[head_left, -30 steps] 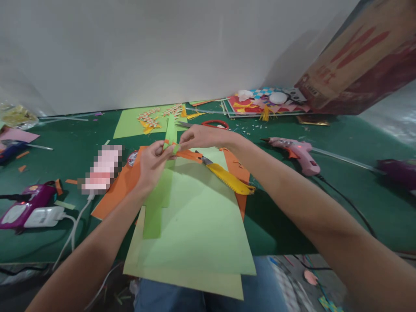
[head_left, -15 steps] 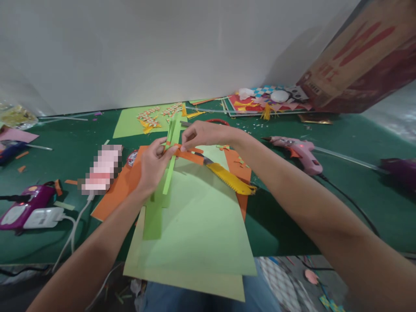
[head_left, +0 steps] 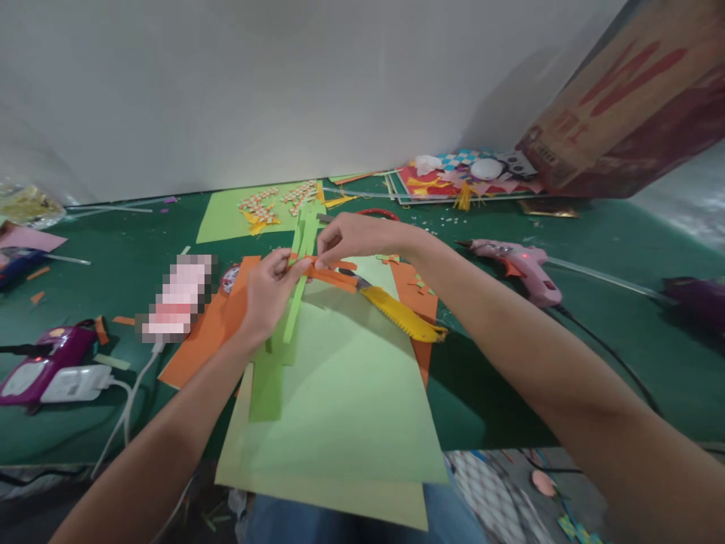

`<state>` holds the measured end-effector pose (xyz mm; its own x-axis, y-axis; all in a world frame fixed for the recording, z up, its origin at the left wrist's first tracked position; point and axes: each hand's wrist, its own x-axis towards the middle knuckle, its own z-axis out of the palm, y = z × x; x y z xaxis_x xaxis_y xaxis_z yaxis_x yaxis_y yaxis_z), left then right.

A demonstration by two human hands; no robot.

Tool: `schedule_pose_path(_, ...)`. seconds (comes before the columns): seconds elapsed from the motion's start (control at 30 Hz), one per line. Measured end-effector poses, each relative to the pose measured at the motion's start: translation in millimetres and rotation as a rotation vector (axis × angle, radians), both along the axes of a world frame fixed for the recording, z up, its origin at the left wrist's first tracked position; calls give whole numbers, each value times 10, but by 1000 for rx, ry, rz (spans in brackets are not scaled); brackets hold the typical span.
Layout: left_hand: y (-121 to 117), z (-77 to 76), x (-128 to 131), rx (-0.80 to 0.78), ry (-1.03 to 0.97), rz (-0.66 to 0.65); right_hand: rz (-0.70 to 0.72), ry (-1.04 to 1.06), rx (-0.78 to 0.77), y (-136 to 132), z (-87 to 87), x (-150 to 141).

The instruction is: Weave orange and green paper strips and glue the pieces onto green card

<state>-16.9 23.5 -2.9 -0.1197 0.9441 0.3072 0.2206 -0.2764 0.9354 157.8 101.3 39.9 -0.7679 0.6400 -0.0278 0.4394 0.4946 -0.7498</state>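
Green strips [head_left: 294, 311] and orange strips [head_left: 338, 279] are crossing just left of the frame's middle, above a pale green sheet [head_left: 351, 400]. I am making the left hand [head_left: 270, 293] pinch them at the crossing, and the right hand [head_left: 352, 236] pinch an orange one. A yellow knife [head_left: 399, 311] is lying beside the orange ends.

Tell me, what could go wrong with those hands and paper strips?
The yellow utility knife points toward the right hand, which might get nicked. The narrow green paper strip at the left hand could bend or slip. If hot, the pink glue gun could burn.
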Motion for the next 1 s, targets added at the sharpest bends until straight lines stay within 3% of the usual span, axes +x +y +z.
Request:
schedule_pose_path(0.27, -18, 24, -14, 36, 89, 26, -177, 283, -317, -29, -41, -77)
schedule_pose_path(0.47, -30, 25, -16, 6, 105, 22, -282, 356, -293, -38, -100, -162)
schedule_pose_path(0.73, -14, -31, 1, -13, -12, -3, -211, 488, -322, -27, -170, -201)
schedule_pose_path(1.0, -58, -17, 9, 107, -74, 66, -272, 585, -458, 43, -230, -186)
